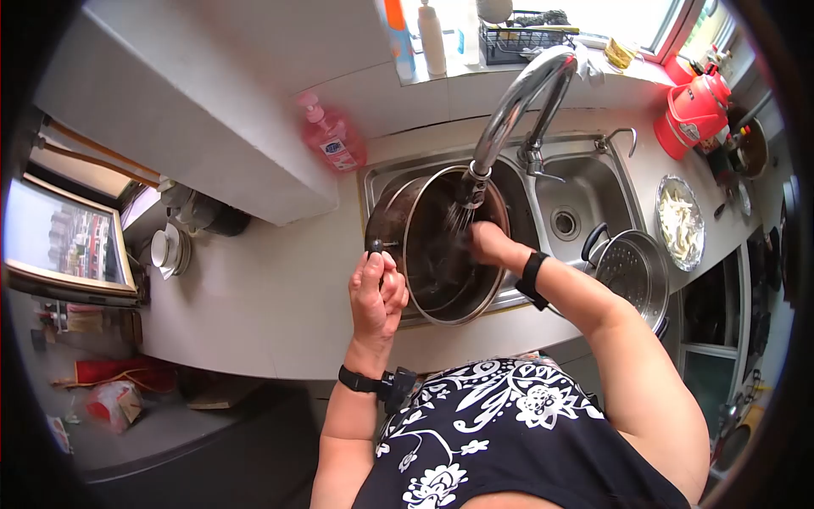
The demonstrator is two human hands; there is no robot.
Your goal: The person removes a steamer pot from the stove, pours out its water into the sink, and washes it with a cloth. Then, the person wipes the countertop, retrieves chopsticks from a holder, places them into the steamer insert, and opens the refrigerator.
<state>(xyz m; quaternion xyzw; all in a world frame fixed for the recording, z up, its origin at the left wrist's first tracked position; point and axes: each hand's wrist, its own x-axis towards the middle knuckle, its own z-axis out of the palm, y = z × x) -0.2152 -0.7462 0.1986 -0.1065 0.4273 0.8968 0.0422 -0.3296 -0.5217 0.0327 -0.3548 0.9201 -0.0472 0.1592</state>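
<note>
A large metal pot (393, 219) is tilted in the left sink basin, its wide mouth turned toward the right. My left hand (377, 293) is closed around the black side handle (376, 246) of this pot. Water sprays down into it from the chrome faucet (496, 140). Inside the mouth, close to the spray, is my right hand (493, 244); its fingers are smeared by motion and partly hidden, so I cannot tell whether they hold anything.
A steamer pot with holes (632, 267) sits right of my right forearm. Beyond it lies an oval plate of pale strips (681, 222). The right basin (585, 191) has a drain. A pink soap bottle (332, 136) and a red kettle (691, 114) stand behind; bowls (172, 252) are at left.
</note>
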